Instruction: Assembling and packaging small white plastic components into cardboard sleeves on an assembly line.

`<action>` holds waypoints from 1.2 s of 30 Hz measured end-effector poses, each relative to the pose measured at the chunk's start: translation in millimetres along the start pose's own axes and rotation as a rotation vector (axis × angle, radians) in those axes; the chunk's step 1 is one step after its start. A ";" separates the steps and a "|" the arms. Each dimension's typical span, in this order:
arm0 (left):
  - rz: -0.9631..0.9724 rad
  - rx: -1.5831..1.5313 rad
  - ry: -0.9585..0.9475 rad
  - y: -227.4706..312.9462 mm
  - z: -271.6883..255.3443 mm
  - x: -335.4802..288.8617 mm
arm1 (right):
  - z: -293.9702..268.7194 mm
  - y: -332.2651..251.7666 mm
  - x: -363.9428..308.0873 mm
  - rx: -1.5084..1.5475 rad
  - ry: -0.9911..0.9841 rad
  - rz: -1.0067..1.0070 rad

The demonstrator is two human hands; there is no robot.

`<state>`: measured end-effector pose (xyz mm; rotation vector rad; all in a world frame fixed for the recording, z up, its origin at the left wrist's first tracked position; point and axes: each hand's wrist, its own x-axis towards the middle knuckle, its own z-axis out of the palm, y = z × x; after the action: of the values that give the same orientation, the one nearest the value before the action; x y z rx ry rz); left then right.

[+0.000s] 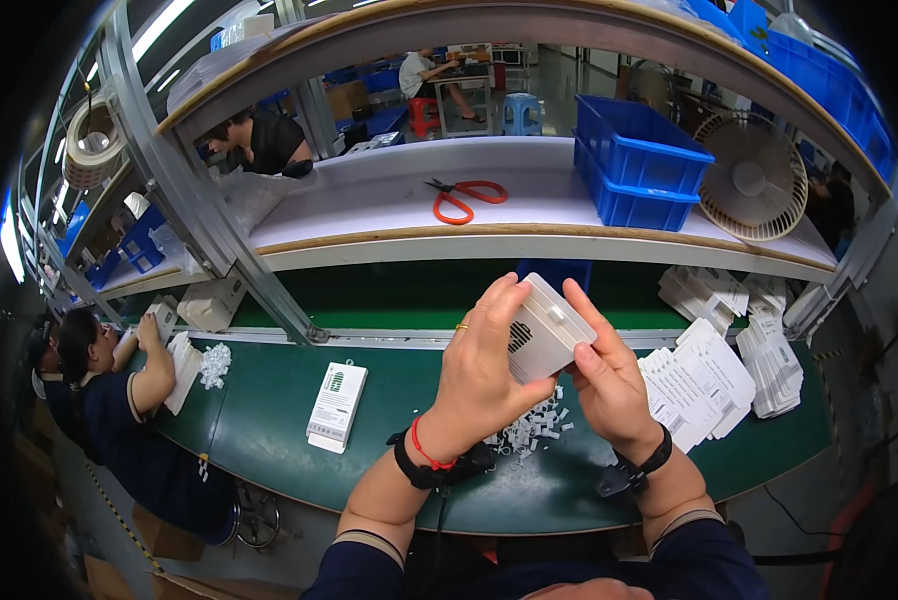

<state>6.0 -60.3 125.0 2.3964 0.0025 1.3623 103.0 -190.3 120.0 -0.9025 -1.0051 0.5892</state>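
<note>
Between both hands, above the green table, a small white box [557, 338] with a dark printed patch is held tilted. My left hand [481, 362] grips it from the left, thumb low and fingers along its upper side. My right hand [609, 385] closes round its right end, fingers at the edge. Under the hands lies a heap of small white and grey plastic pieces [537, 432], partly hidden by my left wrist. A white carton with green print [337, 404] lies on the table to the left, one end flap out.
Stacked flat white cartons [697, 385] lie at the right. A shelf [369, 215] beyond holds red-handled scissors [466, 199], blue bins [637, 165] and a fan [751, 178]. A co-worker [119, 400] works at the left near a white pile [215, 366].
</note>
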 end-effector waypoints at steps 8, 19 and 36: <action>-0.075 -0.086 -0.064 1.9 -6.3 0.3 | -2.5 -1.3 -1.7 -0.682 0.003 -0.302; 0.158 0.248 -0.154 5.9 -4.5 0.5 | -10.6 4.8 4.7 -0.164 0.118 -0.093; 0.026 0.263 -0.108 7.5 -6.4 0.1 | -19.5 2.1 1.0 -0.371 0.369 -0.349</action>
<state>-0.6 -65.1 130.5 2.6935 0.1294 1.3125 120.9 -195.5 113.9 -1.0813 -0.9170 -0.0655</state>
